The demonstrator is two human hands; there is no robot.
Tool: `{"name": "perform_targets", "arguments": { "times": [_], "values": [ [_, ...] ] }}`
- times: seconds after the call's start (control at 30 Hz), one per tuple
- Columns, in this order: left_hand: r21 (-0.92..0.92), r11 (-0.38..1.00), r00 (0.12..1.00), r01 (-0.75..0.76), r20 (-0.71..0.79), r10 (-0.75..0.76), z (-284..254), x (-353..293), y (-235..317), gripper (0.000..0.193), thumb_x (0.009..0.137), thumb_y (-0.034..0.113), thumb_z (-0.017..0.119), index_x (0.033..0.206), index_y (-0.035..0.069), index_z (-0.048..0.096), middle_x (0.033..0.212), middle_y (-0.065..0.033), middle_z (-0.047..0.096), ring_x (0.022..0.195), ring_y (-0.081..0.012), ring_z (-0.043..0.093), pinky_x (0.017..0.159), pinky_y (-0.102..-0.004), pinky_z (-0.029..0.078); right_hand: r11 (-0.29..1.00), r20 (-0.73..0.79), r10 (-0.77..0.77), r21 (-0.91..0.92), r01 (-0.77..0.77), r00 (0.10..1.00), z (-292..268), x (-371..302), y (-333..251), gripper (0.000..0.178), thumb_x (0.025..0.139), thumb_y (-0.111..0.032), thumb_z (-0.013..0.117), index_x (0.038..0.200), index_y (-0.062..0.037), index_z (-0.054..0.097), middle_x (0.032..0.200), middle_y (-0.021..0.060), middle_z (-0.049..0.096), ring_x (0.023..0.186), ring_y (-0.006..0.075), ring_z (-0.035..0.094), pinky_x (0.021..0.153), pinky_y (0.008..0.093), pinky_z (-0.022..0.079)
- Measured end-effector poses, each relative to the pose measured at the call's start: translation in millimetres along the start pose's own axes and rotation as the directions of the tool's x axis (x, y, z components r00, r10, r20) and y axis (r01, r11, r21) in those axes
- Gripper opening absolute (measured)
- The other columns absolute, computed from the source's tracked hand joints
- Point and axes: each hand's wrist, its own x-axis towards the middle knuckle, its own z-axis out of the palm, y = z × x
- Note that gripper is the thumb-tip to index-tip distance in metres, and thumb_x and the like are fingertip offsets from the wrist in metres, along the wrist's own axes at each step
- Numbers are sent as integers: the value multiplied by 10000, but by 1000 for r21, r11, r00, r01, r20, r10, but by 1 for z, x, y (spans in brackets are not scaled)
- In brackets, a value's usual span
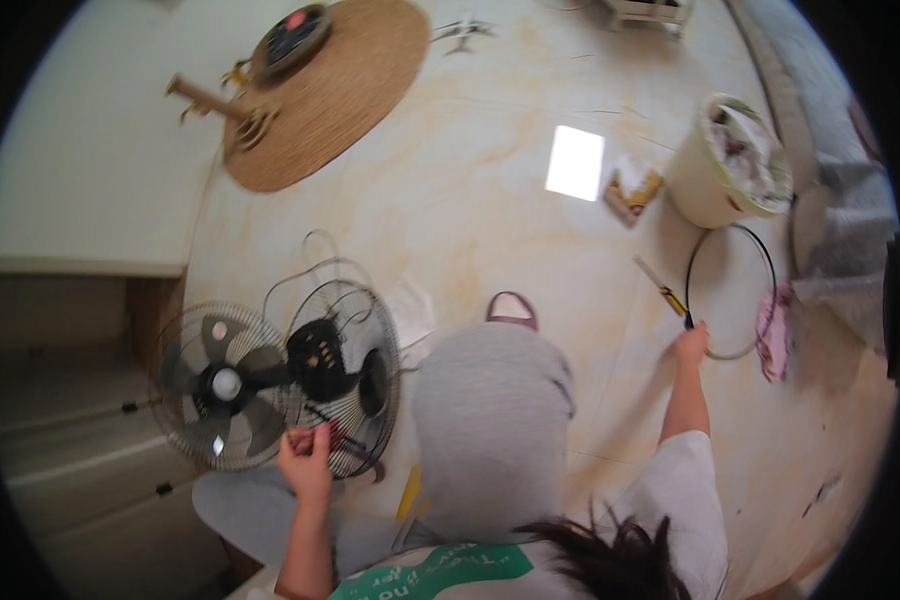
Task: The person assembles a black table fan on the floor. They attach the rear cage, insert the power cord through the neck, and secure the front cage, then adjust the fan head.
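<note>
Work, head view: apparently handling a tool during fan repair; next calls for keeping a secure grip.
Fan (227, 385): at the person's left, its axis roughly left to right.
Left hand (308, 460): by the fan's near edge, fingers narrow; cannot tell whether holding anything.
Right hand (692, 344): fingers seemingly closed on the yellow-black tool (673, 299).
Yellow-black tool: at the right, near the black ring (773, 272); long axis slanting, tip away and leftward.

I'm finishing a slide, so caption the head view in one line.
Left hand at an electric fan, right hand at a yellow-and-black tool and black ring, over a marbled floor.
</note>
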Motion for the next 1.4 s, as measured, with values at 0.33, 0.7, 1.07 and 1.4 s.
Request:
{"name": "perform_targets", "arguments": {
  "times": [0.33, 0.7, 1.07, 1.4],
  "values": [
    [-169, 978, 991, 126, 66, -116, -5, -13, -18, 211, 830, 74, 764, 864, -2, 570, 752, -46, 647, 661, -76, 612, 582, -219, 510, 943, -309, -289, 72, 326, 906, -97, -104, -11, 270, 945, -248, 610, 1088, -19, 620, 1021, 146, 618, 914, 323, 589, 812, 396, 473],
    [-273, 950, 958, 149, 279, -69, -19, -32, -75, 205, 847, 116, 752, 797, 7, 586, 753, -46, 686, 655, -79, 648, 582, -233, 515, 269, -324, -694, 712, 649, 643, -390, -261, -285, 165, 996, -221, 572, 1072, -79, 608, 746, -86, 490, 569, -6, 320, 485, 183, 218],
    [-681, 510, 850, 526, 437, -293, 6, -2, -146, 215, 930, 195, 660, 982, 46, 514, 874, -108, 708, 676, -187, 705, 513, -264, 513, 10, -21, -996, 936, 352, 86, -309, -525, -473, 153, 994, -173, 552, 1013, -22, 552, 877, 96, 692, 598, 96, 610, 443, 214, 452],
    [165, 804, 811, 571, 39, -584, 36, 17, -273, 974, 742, 641, 709, 1377, -19, 378, 1228, -240, 555, 971, -340, 644, 873, -429, 508, 238, 237, -971, 937, 257, 37, -188, -613, -468, 225, 934, -184, 655, 966, -7, 519, 745, 61, 656, 547, 99, 606, 420, 236, 462]
  ]
}}
